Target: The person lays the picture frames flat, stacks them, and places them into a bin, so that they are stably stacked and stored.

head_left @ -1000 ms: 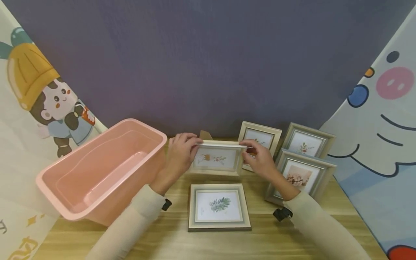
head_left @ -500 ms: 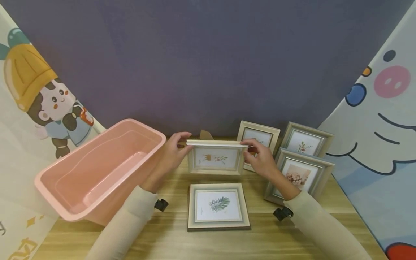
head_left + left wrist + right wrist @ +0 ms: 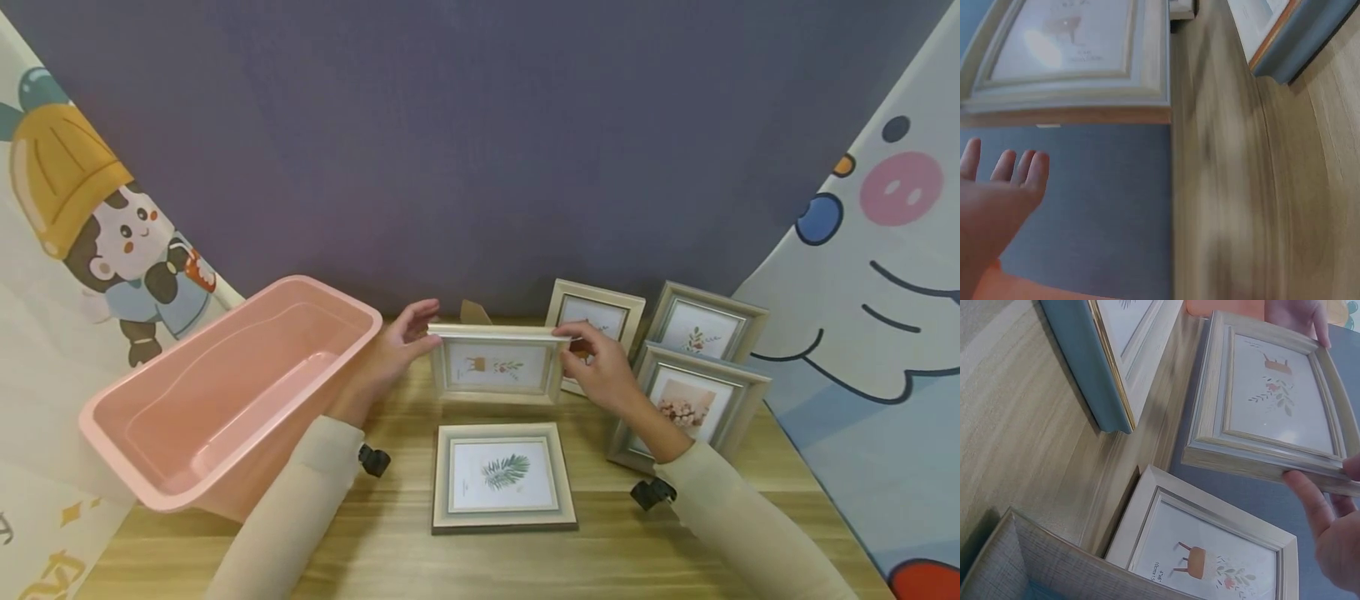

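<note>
A cream picture frame [image 3: 495, 367] with a chair-and-flower print stands on its long side in mid-table, a brown stand flap [image 3: 474, 313] showing behind it. My right hand [image 3: 600, 367] pinches its upper right corner between thumb and fingers. At the left end, my left hand [image 3: 393, 350] is spread, its thumb tip close to the corner; whether it touches is unclear. The left wrist view shows the left fingers [image 3: 1022, 169] apart from the frame's edge. Nearer me, a frame with a green leaf print [image 3: 505, 477] lies flat.
A pink plastic tub [image 3: 232, 392] stands on the left of the wooden table [image 3: 510, 567]. To the right are a cream upright frame [image 3: 633, 312], a greyish frame [image 3: 716, 321] and one with a blossom print [image 3: 738, 408]. A dark wall [image 3: 480, 167] rises behind.
My left hand has let go of the frame's upper left corner and moved a little left, its fingers spreading. The right hand keeps its pinch, and the frame stays about where it was.
</note>
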